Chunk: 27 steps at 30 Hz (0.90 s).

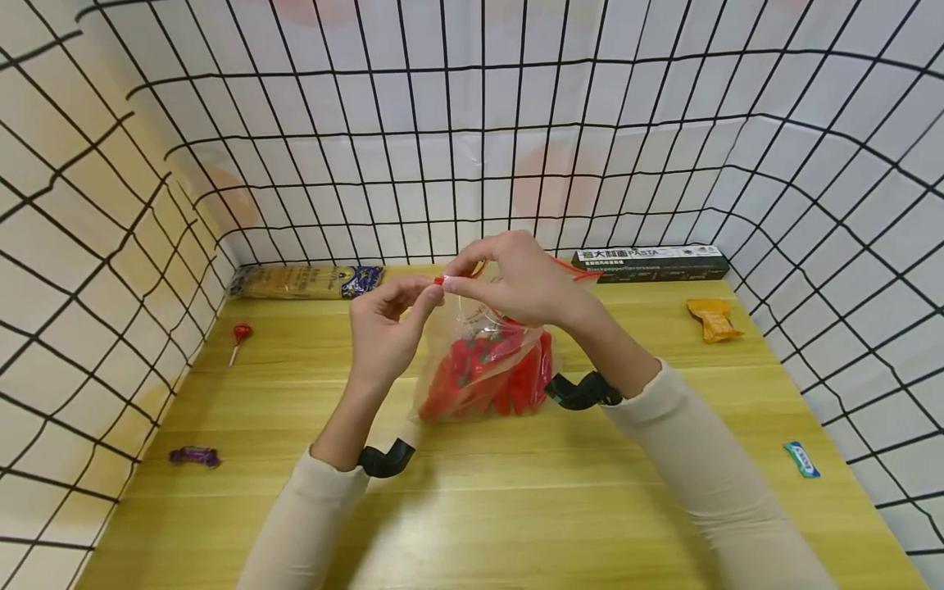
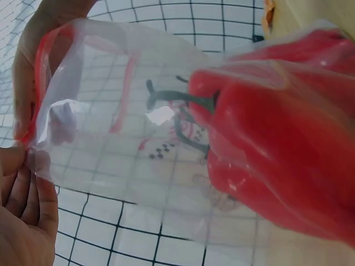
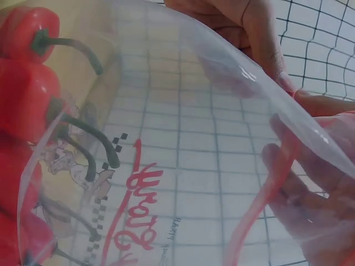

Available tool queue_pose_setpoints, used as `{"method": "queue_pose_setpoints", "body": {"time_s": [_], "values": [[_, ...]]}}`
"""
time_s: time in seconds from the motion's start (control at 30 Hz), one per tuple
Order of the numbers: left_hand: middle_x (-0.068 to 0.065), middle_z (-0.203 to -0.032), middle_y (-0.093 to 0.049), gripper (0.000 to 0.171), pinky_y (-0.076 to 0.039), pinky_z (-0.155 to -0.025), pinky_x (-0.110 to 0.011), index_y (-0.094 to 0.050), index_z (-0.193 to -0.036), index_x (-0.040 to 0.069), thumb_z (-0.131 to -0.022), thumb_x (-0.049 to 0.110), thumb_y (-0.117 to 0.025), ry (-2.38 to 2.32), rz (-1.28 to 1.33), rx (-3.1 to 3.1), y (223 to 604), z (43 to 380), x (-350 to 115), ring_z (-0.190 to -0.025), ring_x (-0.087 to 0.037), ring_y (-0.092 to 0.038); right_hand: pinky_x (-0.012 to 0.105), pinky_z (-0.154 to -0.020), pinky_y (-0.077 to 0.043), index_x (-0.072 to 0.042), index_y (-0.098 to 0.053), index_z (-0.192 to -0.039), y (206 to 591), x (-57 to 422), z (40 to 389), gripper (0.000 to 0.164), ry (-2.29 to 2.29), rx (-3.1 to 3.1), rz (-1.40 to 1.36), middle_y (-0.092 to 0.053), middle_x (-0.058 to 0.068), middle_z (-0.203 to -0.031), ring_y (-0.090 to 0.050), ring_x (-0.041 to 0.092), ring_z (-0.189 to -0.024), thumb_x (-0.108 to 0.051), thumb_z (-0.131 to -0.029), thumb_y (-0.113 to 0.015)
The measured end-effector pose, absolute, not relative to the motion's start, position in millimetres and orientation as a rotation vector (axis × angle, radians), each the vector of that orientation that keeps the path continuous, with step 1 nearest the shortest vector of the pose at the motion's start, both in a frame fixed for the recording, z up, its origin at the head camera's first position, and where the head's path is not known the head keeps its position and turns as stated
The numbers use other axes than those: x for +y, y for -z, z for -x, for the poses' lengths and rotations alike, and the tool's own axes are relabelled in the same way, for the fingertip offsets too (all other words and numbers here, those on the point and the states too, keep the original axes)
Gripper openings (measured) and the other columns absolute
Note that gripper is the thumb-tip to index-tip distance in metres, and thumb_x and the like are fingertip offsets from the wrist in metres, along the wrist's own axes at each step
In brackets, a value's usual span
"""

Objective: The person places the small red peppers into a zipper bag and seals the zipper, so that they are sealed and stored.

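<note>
A clear zip bag (image 1: 442,344) with a red zip strip stands on the table, mouth upward. Inside lie several red bell peppers (image 1: 490,373) with green stems; red lettering (image 3: 138,216) is printed on the film. My left hand (image 1: 387,328) pinches the left corner of the zip between thumb and forefinger. Right against it, my right hand (image 1: 516,279) grips the same red strip with thumb and fingers. Past the right hand, the two red edges stand apart. Through the film, the right wrist view shows some fingers (image 3: 299,188) of my right hand.
Along the back lie a yellow noodle packet (image 1: 295,283) and a dark pasta box (image 1: 652,264). A red lollipop (image 1: 240,334) and purple candy (image 1: 195,456) are at left; an orange packet (image 1: 712,319) and blue-green candy (image 1: 801,460) at right. Black wire mesh (image 1: 483,131) surrounds the table.
</note>
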<state>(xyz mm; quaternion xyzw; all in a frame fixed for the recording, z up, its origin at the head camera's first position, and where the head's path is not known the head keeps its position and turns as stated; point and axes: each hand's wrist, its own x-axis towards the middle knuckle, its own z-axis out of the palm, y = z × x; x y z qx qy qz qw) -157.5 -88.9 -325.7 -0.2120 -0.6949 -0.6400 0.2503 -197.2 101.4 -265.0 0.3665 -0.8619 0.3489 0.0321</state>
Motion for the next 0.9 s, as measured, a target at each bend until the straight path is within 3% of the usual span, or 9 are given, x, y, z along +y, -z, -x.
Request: {"method": "queue_pose_setpoints", "body": {"time_s": [0.23,0.4,0.43,0.63,0.67,0.9], "values": [[-0.018,-0.078,-0.069,0.010,-0.057,-0.070,-0.024,-0.068,-0.090,-0.009,-0.089,0.002,-0.067,1.769,0.552,-1.823,325,159,-90,-0.072,-0.019,-0.067,0.034,-0.085,-0.051,-0.021,-0.074,-0.097,263,122,195,0.015,-0.983,-2.649,-1.100,-0.073,-0.010,-0.093,-0.063,0.008,-0.096,-0.033,-0.093,-0.067],[-0.010,-0.079,-0.070,0.009,-0.058,-0.076,-0.027,-0.069,-0.091,-0.006,-0.090,0.002,-0.066,1.898,0.497,-1.697,336,167,-107,-0.073,-0.018,-0.068,0.038,-0.092,-0.047,-0.024,-0.074,-0.096,265,152,193,0.016,-0.947,-2.695,-0.969,-0.072,-0.011,-0.094,-0.062,0.009,-0.099,-0.037,-0.092,-0.067],[-0.009,-0.080,-0.070,0.009,-0.058,-0.078,-0.029,-0.069,-0.092,-0.006,-0.090,0.003,-0.066,1.913,0.492,-1.679,338,169,-110,-0.074,-0.019,-0.068,0.039,-0.089,-0.047,-0.024,-0.074,-0.096,266,159,193,0.016,-0.941,-2.701,-0.951,-0.072,-0.011,-0.094,-0.062,0.011,-0.093,-0.038,-0.092,-0.067],[-0.007,-0.080,-0.070,0.012,-0.058,-0.079,-0.032,-0.067,-0.093,-0.006,-0.091,0.005,-0.067,1.946,0.483,-1.614,345,175,-121,-0.075,-0.019,-0.068,0.039,-0.082,-0.049,-0.022,-0.075,-0.097,273,205,185,0.020,-0.861,-2.705,-0.851,-0.074,-0.006,-0.096,-0.064,0.015,-0.090,-0.039,-0.092,-0.066],[-0.007,-0.079,-0.069,0.011,-0.058,-0.079,-0.032,-0.067,-0.092,-0.007,-0.090,0.004,-0.066,1.960,0.477,-1.594,345,176,-123,-0.074,-0.019,-0.068,0.038,-0.085,-0.049,-0.021,-0.075,-0.097,274,214,184,0.019,-0.853,-2.708,-0.822,-0.074,-0.005,-0.097,-0.065,0.013,-0.097,-0.038,-0.092,-0.066],[-0.007,-0.080,-0.069,0.008,-0.058,-0.079,-0.031,-0.066,-0.092,-0.008,-0.090,0.000,-0.065,1.984,0.463,-1.524,347,178,-127,-0.074,-0.018,-0.068,0.043,-0.087,-0.048,-0.024,-0.073,-0.098,276,255,173,0.017,-0.852,-2.751,-0.692,-0.072,-0.003,-0.102,-0.062,0.012,-0.101,-0.038,-0.093,-0.065]]}}
